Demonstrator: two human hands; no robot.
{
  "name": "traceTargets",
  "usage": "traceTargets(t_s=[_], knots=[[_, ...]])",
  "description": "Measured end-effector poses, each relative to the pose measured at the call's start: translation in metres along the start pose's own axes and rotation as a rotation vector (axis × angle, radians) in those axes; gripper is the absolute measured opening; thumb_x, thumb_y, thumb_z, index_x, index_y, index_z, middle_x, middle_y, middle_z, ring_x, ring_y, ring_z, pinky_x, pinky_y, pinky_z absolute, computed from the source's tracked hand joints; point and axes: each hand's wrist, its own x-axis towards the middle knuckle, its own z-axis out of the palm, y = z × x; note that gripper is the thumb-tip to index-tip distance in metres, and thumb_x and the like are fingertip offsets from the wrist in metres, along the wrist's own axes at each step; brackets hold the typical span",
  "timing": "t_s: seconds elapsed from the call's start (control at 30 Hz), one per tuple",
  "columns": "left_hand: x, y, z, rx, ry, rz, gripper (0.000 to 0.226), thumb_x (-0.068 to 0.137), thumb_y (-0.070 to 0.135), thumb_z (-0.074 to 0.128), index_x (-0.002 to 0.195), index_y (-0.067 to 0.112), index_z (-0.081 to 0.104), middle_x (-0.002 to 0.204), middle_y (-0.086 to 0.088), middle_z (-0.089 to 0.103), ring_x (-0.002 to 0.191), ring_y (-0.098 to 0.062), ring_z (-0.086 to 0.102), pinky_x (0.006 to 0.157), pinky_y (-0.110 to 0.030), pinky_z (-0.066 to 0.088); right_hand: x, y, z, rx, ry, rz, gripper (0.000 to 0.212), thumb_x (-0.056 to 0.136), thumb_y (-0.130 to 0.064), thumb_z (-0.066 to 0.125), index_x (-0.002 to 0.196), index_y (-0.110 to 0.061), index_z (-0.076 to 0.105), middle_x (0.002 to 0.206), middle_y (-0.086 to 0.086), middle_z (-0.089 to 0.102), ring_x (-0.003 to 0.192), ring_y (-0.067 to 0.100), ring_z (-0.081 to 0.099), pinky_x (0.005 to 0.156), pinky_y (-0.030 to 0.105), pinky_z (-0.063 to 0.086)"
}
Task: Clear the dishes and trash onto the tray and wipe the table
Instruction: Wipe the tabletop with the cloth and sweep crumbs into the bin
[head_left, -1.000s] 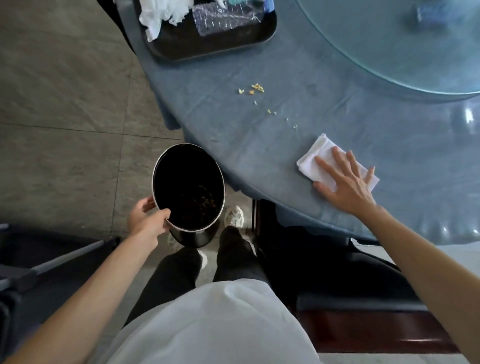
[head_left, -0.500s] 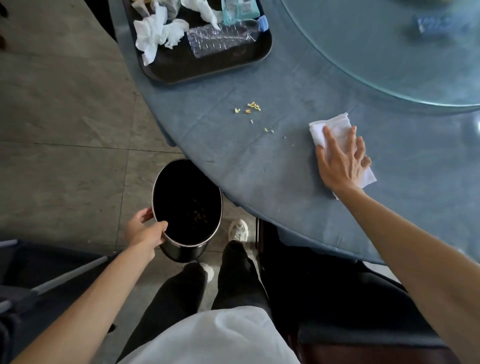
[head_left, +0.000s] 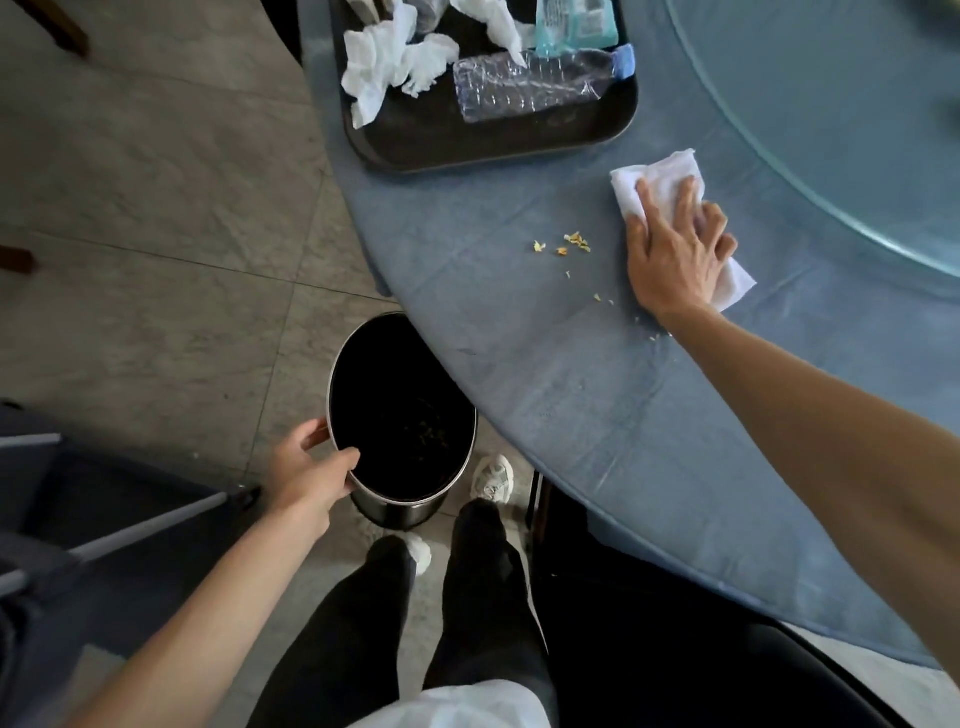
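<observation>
Step in hand: wiping. The clearing step looked done, judging by the tray (head_left: 621, 122) at the far edge of the worktop (head_left: 597, 415), which already held crumpled tissues (head_left: 387, 65), a flattened plastic bottle (head_left: 535, 83) and a teal packet (head_left: 576, 23).

Right hand (head_left: 675, 254) lay flat on a folded white cloth (head_left: 670, 171), fingers spread and straight, pressing it onto the blue tablecloth near the glass turntable (head_left: 857, 130). Cloth corners showed beyond the fingertips and behind the heel of the hand.

Left hand (head_left: 306, 470) gripped the near rim of a dark metal bin (head_left: 402, 499), thumb hooked inside the rim, fingers outside. The bin stood on the floor just below the worktop edge, its mouth partly tucked under the overhang. A few yellow bits were visible inside.

Crumbs (head_left: 571, 244): a small yellow cluster just left of the right hand, with finer specks trailing toward the wrist. All lay well apart from the worktop edge.

Judgement: the next move calls for a sweep of the cloth leftward and toward the edge, gathering the cluster and the trailing specks in one pass. The bin mouth would need to sit directly under the point where the crumbs leave the edge. Risk: fine specks near the wrist lay behind the cloth and could be missed; light crumbs could scatter onto the floor.
</observation>
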Motion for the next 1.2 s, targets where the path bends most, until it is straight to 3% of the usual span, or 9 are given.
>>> traceTargets(t_s=[0.2,0.37,0.47,0.63,0.73,0.83,1.03,1.13,1.2], knots=[[0.005,0.001,-0.002,-0.026,-0.011,-0.004,0.059,0.081,-0.011,0.071,0.132,0.018,0.060,0.121,-0.004,0.067,0.097,-0.026,0.068,0.069,-0.037,0.059,-0.023,-0.032,0.010,-0.060,-0.029,-0.187,0.049,0.107,-0.057,0.017,0.154,-0.052,0.027,0.171,-0.003,0.015,0.135,0.038,0.030,0.105,0.049,0.025],[-0.002,0.007,-0.005,-0.055,-0.034,0.026,0.055,0.083,-0.013,0.067,0.124,0.023,0.061,0.107,0.004,0.063,0.086,-0.018,0.066,0.064,-0.033,0.057,-0.072,-0.086,0.030,-0.071,-0.101,-0.389,0.050,0.108,-0.056,0.021,0.157,-0.048,0.026,0.172,-0.001,0.014,0.130,0.038,0.034,0.101,0.050,0.030],[-0.001,0.009,-0.009,-0.070,-0.020,0.034,0.051,0.083,-0.014,0.067,0.115,0.025,0.062,0.094,0.013,0.063,0.078,-0.010,0.064,0.057,-0.030,0.056,-0.114,-0.119,0.043,-0.049,-0.153,-0.562,0.049,0.107,-0.054,0.027,0.155,-0.045,0.033,0.171,0.000,0.018,0.124,0.039,0.037,0.097,0.049,0.032],[0.004,0.011,-0.014,-0.072,-0.033,0.049,0.049,0.081,-0.008,0.070,0.111,0.030,0.064,0.106,0.009,0.068,0.086,-0.016,0.068,0.063,-0.034,0.059,-0.188,-0.154,0.065,0.012,-0.202,-0.842,0.047,0.106,-0.046,0.037,0.148,-0.033,0.051,0.163,0.002,0.040,0.110,0.033,0.043,0.085,0.047,0.045],[0.005,0.013,-0.014,-0.076,-0.037,0.043,0.049,0.081,-0.008,0.071,0.109,0.032,0.064,0.106,0.014,0.066,0.088,-0.013,0.067,0.064,-0.034,0.059,-0.199,-0.154,0.059,0.091,-0.148,-0.784,0.046,0.105,-0.042,0.040,0.145,-0.027,0.056,0.160,0.000,0.045,0.108,0.032,0.042,0.082,0.046,0.046],[0.004,0.013,-0.012,-0.070,-0.032,0.049,0.050,0.080,-0.010,0.072,0.109,0.030,0.064,0.104,0.014,0.065,0.085,-0.011,0.065,0.065,-0.036,0.061,-0.180,-0.141,0.033,0.104,-0.097,-0.682,0.051,0.109,-0.048,0.024,0.147,-0.030,0.054,0.164,-0.001,0.039,0.114,0.036,0.042,0.092,0.047,0.040],[-0.003,0.012,-0.002,-0.037,-0.054,0.058,0.051,0.077,-0.010,0.072,0.109,0.029,0.065,0.103,0.014,0.067,0.089,-0.019,0.069,0.067,-0.041,0.063,-0.094,-0.052,-0.026,0.015,0.129,-0.243,0.048,0.110,-0.049,0.028,0.155,-0.038,0.039,0.168,-0.012,0.028,0.119,0.037,0.041,0.100,0.050,0.039],[-0.007,0.010,0.006,-0.002,-0.065,0.072,0.050,0.079,-0.009,0.072,0.114,0.026,0.064,0.103,0.014,0.065,0.089,-0.014,0.066,0.066,-0.036,0.061,-0.063,0.009,-0.036,-0.042,0.065,-0.005,0.050,0.108,-0.053,0.021,0.157,-0.044,0.028,0.170,-0.012,0.017,0.127,0.039,0.036,0.108,0.052,0.031],[-0.010,0.007,0.010,0.011,-0.055,0.078,0.050,0.080,-0.009,0.071,0.120,0.020,0.064,0.111,0.007,0.065,0.086,-0.011,0.065,0.063,-0.034,0.060,-0.060,0.036,-0.032,-0.059,-0.008,0.044,0.051,0.107,-0.056,0.016,0.157,-0.048,0.022,0.171,-0.010,0.011,0.130,0.041,0.033,0.109,0.053,0.030]])
